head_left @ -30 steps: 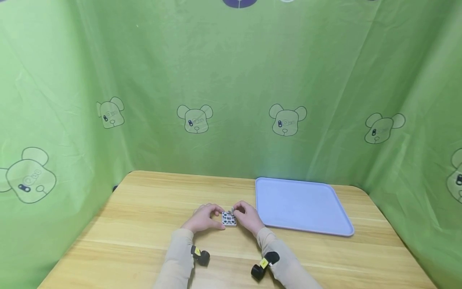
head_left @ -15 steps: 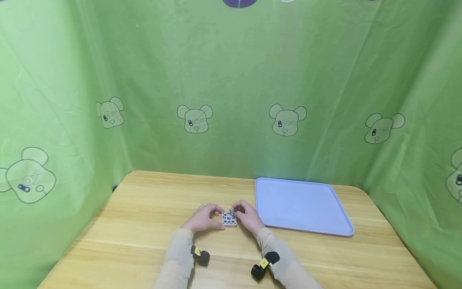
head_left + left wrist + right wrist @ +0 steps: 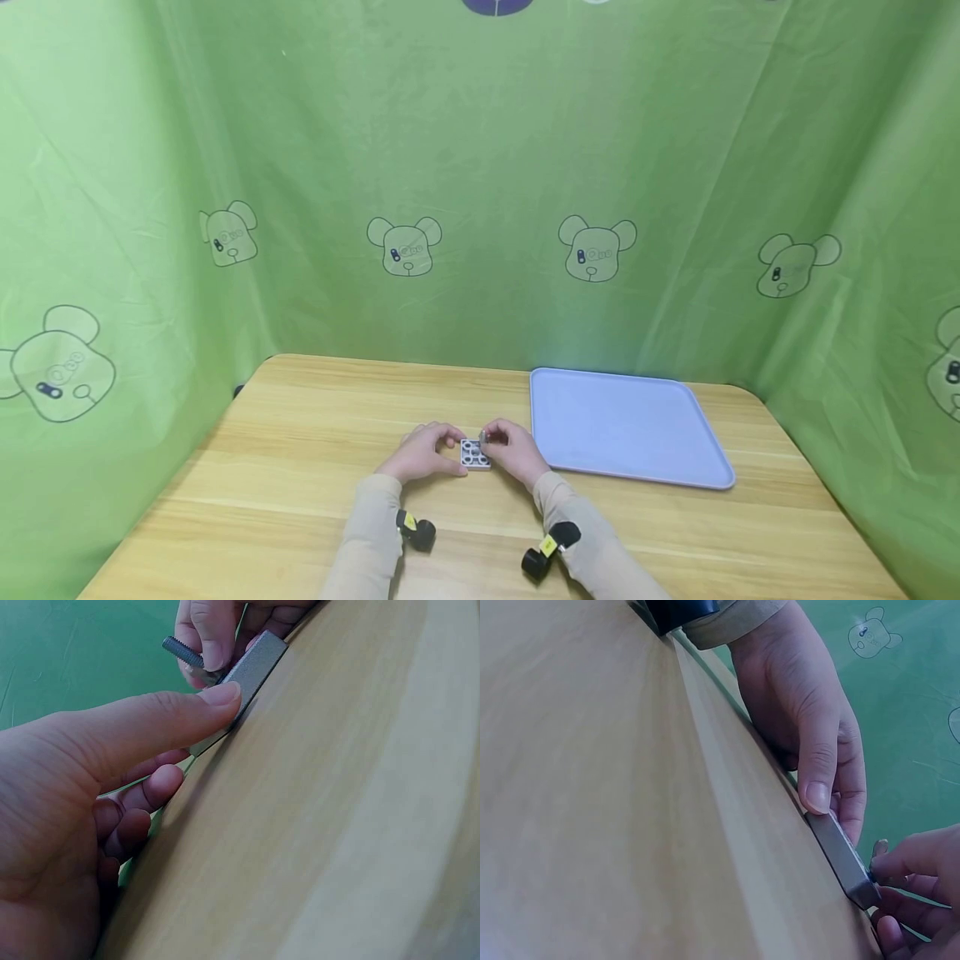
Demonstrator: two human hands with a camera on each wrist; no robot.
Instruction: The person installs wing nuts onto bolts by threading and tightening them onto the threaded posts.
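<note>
A small square metal block (image 3: 470,458) with round openings in its top lies on the table between both hands. My left hand (image 3: 420,454) grips it from the left, thumb (image 3: 221,694) on the near side and fingers behind. From the block's far right corner rises a threaded bolt (image 3: 182,651), tilted in the left wrist view. Thumb and fingers of my right hand (image 3: 515,451) pinch a small metal piece (image 3: 201,675) low on that bolt. Its shape is mostly covered by the fingertips. In the right wrist view the block (image 3: 841,859) shows edge-on between the hands.
A pale blue rectangular tray (image 3: 626,429) lies just right of my right hand. Both hands work over a wooden table (image 3: 322,400), with a green curtain (image 3: 495,317) printed with bear heads around its back and sides.
The right fingertips have come back around the bolt, which stood more exposed half a second ago. The left hand and the block have stayed in place.
</note>
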